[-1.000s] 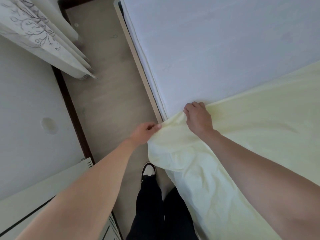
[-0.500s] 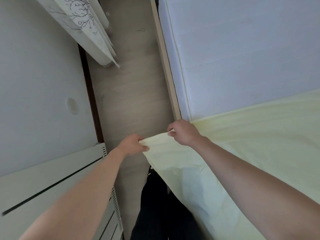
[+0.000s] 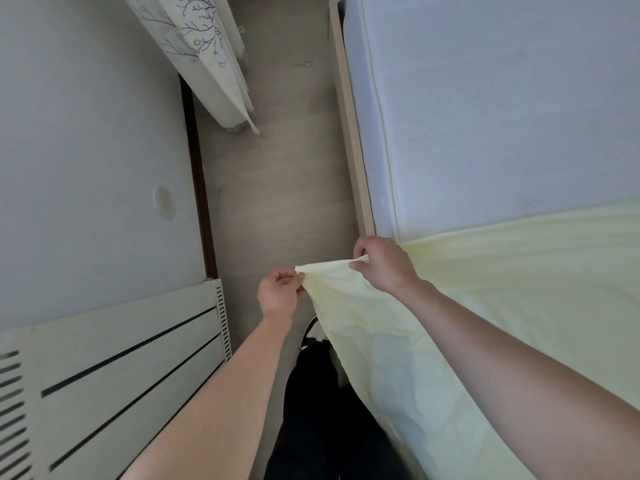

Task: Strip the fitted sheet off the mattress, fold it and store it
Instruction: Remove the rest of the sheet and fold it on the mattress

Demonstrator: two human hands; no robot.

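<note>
The pale yellow cotton fitted sheet is already off the far part of the white quilted mattress, which lies bare there; the near part is covered yet. The left hand pinches the freed sheet edge, and the right hand grips the same edge just beside the pale wooden bed frame. The remaining corners are probably still tucked, though they lie out of view. Folding and storing are not yet begun.
</note>
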